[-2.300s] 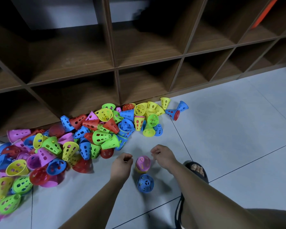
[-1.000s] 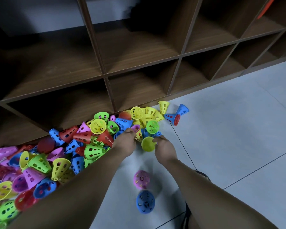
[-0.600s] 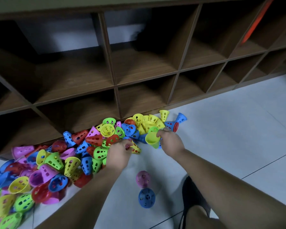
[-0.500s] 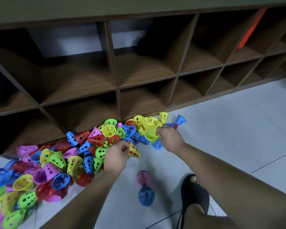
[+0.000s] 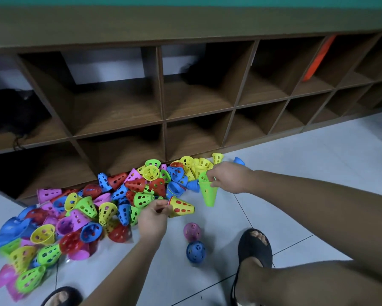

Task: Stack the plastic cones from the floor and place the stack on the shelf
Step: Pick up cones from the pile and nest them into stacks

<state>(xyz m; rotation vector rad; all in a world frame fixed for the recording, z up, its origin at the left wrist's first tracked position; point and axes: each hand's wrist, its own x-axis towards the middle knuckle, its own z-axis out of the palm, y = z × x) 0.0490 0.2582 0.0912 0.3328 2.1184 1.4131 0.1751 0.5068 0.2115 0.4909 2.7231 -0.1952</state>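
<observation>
I am crouching on the white tiled floor (image 5: 318, 173) in front of a low wooden shelf (image 5: 163, 122) with open square compartments. My left hand (image 5: 153, 217) is closed on the wide end of a yellow cone (image 5: 182, 207). This cone is lying almost sideways in the air, with its narrow end pointing to the right, and some red colour is showing through its holes. My right hand (image 5: 227, 177) is pinching the rim of a green cone (image 5: 207, 192), which is hanging with the narrow end down, just above the floor. The two cones are near each other but they are not touching.

The big pile of plastic cones (image 5: 93, 208), in red, blue, yellow, green and pink, is lying on the floor along the bottom of the shelf, to the left of and behind my hands. In front of my hands, a pink cone (image 5: 192, 231) and a blue cone (image 5: 195, 251) are standing apart from the pile, the blue one closer to me; I am seeing them from above.

My right foot in a black sandal (image 5: 255, 248) is standing just beside the blue cone. Something orange (image 5: 318, 58) is leaning in an upper compartment on the right.
</observation>
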